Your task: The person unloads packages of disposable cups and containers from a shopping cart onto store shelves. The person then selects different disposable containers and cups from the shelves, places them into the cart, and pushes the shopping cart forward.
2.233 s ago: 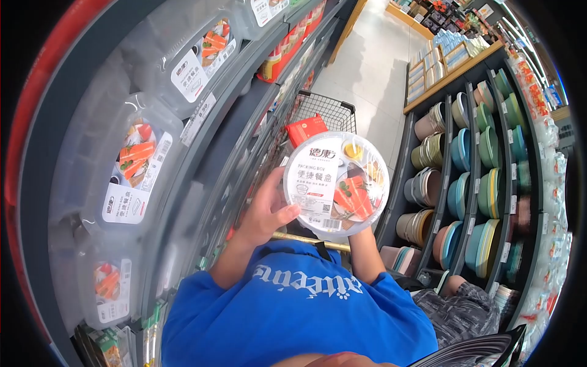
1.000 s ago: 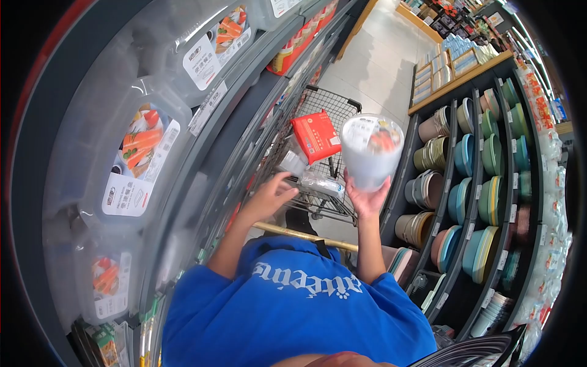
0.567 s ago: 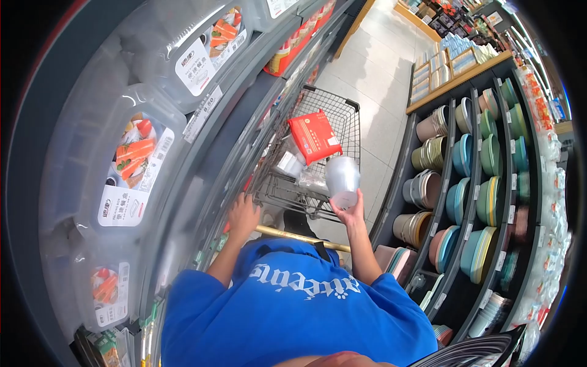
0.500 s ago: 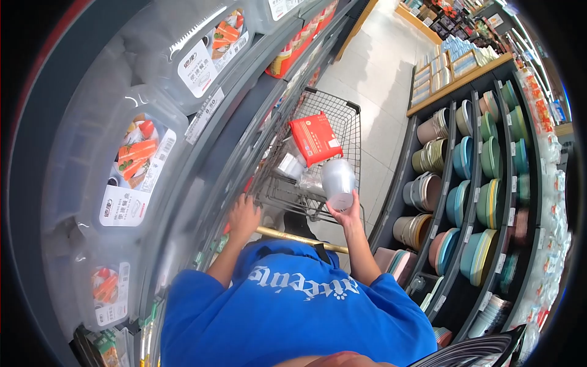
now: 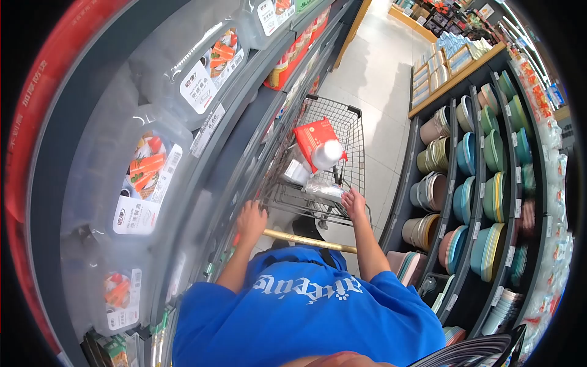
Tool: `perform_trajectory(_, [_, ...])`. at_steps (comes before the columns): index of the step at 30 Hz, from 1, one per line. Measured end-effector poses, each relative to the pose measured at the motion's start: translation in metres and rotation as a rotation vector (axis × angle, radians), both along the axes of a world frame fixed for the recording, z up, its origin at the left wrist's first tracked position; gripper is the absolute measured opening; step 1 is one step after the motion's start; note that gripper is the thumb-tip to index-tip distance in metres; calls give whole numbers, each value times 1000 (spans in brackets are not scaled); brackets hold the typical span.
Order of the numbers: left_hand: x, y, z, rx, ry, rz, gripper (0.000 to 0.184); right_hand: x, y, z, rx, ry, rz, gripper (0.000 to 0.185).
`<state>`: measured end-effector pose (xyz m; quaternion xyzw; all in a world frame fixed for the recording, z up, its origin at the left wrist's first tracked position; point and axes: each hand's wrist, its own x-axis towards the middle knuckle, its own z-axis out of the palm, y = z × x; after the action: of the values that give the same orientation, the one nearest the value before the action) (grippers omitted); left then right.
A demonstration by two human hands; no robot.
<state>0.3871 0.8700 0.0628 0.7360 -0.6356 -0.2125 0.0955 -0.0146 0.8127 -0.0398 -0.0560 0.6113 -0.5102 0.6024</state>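
The round translucent tub (image 5: 327,155) rests in the wire shopping cart (image 5: 365,153), against a red packet (image 5: 313,134). Beside them in the cart lie a white package (image 5: 296,172) and a clear plastic-wrapped item (image 5: 323,189). My right hand (image 5: 353,203) is at the cart's near right edge, fingers apart, holding nothing, a little below the tub. On the other side, my left hand (image 5: 252,221) is by the left shelf, above the left end of the yellow cart handle (image 5: 310,240); its fingers are slightly spread and nothing shows in them.
Shelves on the left hold clear food boxes (image 5: 147,174) with picture labels and a price tag (image 5: 208,129). To the right, a rack carries stacked coloured bowls (image 5: 487,251) and pots (image 5: 420,231). Tiled floor (image 5: 371,79) runs ahead past the cart.
The tub has gone from my right hand down into the cart, onto the red packet. My right hand has let go of it. My left hand, earlier on the tub, is now beside the shelf.
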Motion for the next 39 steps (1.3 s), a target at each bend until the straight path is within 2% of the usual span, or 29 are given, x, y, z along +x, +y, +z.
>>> perform_trajectory(1, [0, -3, -1, -6, -7, 2, 40, 4, 10, 4, -15, 93, 26, 42])
perform_trajectory(2, [0, -4, -3, -10, -13, 4, 39, 10, 20, 8, -52, 107, -39, 23])
perform_trajectory(5, [-2, -7, -3, 19, -52, 2, 38, 13, 43, 22, -132, 352, 14, 18])
perform_trajectory(9, [-4, -14, 1, 81, -55, 12, 40, -9, 73, 46, -205, 1129, 274, 23])
perform_trajectory(10, [-5, -15, 1, 78, -54, 7, 38, -15, 83, 62, -188, 1301, 327, 29])
perform_trajectory(13, [-4, -17, 1, 80, -44, -1, 36, -28, 107, 80, 95, 1492, 441, 39])
perform_trajectory(16, [-7, -20, 6, 100, -26, 2, 36, -37, 134, 69, 345, 1463, 598, 49])
perform_trajectory(19, [-9, -21, 7, 112, -27, 12, 36, -32, 149, 76, 289, 1450, 557, 52])
perform_trajectory(22, [-9, -24, 3, 98, -46, 17, 36, -31, 163, 73, 174, 1433, 440, 46])
perform_trajectory(26, [-15, -23, 6, 25, -75, 20, 32, -36, 160, 67, 212, 1358, 275, 35])
perform_trajectory(28, [-17, -25, 6, -26, -115, 31, 29, -40, 159, 61, 225, 1360, 268, 36])
perform_trajectory(32, [-22, -32, 5, -29, -144, 28, 30, -54, 152, 48, 222, 1271, 183, 35])
perform_trajectory(39, [-30, -53, -5, 17, -112, 28, 32, -72, 138, 27, 101, 1296, 46, 29])
